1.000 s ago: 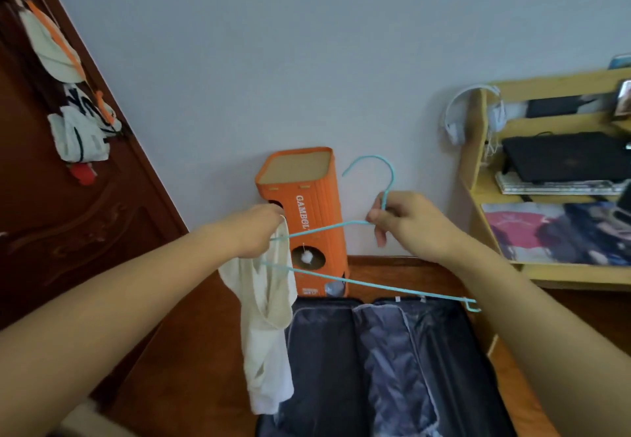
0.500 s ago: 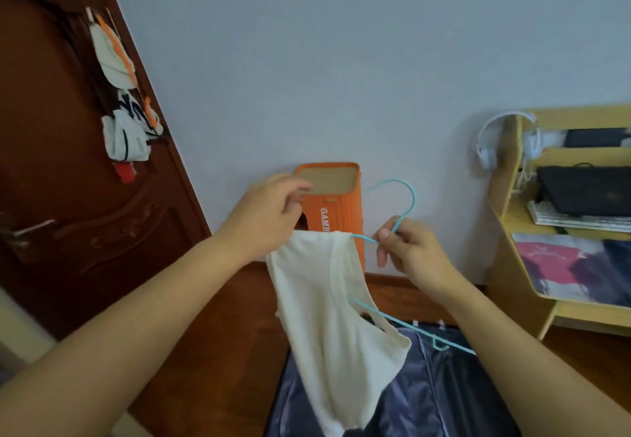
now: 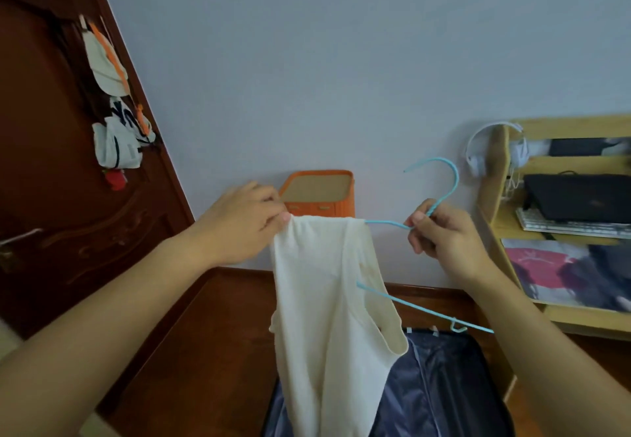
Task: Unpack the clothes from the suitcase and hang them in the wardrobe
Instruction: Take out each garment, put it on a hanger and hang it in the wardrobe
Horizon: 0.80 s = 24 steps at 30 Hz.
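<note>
A cream sleeveless top (image 3: 327, 317) hangs in front of me, threaded over the left end of a light blue wire hanger (image 3: 440, 194). My left hand (image 3: 246, 224) pinches the top's shoulder at its upper left corner. My right hand (image 3: 444, 242) grips the hanger at the base of its hook, fingers curled round the wire. The hanger's lower bar slants down to the right past the top. Below, the open dark suitcase (image 3: 444, 385) lies on the floor, its blue lining showing, partly hidden by the top.
An orange box (image 3: 321, 194) stands against the wall behind the top. A dark wooden door (image 3: 51, 197) at the left carries hanging caps and bags (image 3: 116, 122). A wooden shelf unit (image 3: 560, 231) with a laptop and white headphones (image 3: 491, 149) is at the right.
My left hand has spread the top's shoulder out along the hanger arm, from a bunched strip to a flat hanging piece. Both hands and the hanger rose as the view turned left.
</note>
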Each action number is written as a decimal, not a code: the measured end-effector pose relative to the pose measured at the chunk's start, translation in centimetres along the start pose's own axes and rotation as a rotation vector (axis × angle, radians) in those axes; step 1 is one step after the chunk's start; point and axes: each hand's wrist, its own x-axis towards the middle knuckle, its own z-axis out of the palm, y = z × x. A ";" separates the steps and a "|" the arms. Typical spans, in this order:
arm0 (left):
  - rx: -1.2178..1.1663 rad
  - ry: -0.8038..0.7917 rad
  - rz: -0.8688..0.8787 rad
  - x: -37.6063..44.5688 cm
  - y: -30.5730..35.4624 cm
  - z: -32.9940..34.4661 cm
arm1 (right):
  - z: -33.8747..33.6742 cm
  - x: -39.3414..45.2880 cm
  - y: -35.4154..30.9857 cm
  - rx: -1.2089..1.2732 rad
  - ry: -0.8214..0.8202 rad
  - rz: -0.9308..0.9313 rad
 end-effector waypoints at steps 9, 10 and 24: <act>0.096 0.027 0.093 3.2 6.9 0.3 | 3.1 2.4 -2.2 -0.174 -0.119 -0.079; 0.092 0.027 0.108 3.3 7.0 0.4 | 3.5 2.7 -2.4 -0.241 -0.133 -0.100; -0.138 0.255 -0.050 2.2 2.5 -1.2 | 7.7 -3.4 8.9 -0.628 -0.359 -0.074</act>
